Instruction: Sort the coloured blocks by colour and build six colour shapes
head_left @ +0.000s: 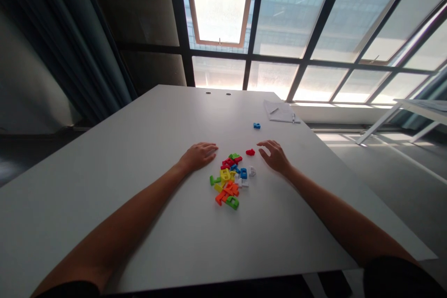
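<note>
A loose heap of small coloured plastic pieces lies on the table between my hands; some look like letters or digits. It includes yellow pieces, orange pieces, white pieces, a blue piece and a green piece. My left hand rests flat on the table, left of the heap's far end, fingers extended and holding nothing. To the right, my right hand is open, thumb and fingers apart. Just left of its fingertips, and not touching them, lies a red piece.
A separate blue piece lies farther back on the white table. Paper sheets with pens on them are at the right edge. Two round cable holes are near the far edge. Windows stand behind, a dark curtain at left.
</note>
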A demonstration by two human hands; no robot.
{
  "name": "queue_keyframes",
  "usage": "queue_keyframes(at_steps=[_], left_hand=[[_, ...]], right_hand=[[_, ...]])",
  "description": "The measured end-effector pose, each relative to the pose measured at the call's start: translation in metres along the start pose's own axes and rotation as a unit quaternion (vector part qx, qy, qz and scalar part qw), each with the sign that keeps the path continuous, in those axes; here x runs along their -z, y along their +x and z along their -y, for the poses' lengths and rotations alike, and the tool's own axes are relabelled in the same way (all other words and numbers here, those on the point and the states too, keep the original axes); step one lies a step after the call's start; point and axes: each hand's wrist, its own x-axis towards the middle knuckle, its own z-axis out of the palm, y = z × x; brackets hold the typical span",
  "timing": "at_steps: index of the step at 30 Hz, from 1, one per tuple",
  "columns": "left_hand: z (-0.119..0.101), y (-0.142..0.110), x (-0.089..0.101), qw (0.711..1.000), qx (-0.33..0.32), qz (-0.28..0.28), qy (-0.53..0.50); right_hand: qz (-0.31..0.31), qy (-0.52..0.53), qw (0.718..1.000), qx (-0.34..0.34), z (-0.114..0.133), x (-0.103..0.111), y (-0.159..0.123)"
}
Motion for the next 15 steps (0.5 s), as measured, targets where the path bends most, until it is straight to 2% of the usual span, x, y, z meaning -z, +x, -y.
queue_keyframes(at_steps=[4,10,12,15], left_hand=[[0.0,0.0,0.0,1.0,-0.003,0.002,0.001],[-0.005,0.001,-0.001,1.0,-0.006,-0.017,0.004],[-0.008,0.001,0.0,0.999,-0.028,-0.024,0.003],[-0.014,0.0,0.0,0.997,-0.069,-0.04,0.004]], right_hand=[[0.062,-0.022,0.996,0.053,0.008,-0.002,-0.005],[0.166,-0.024,0.985,0.049,0.021,-0.026,0.013],[0.174,-0.018,0.984,0.043,0.022,-0.034,0.019],[0.144,-0.022,0.989,0.007,0.02,-0.039,0.021]])
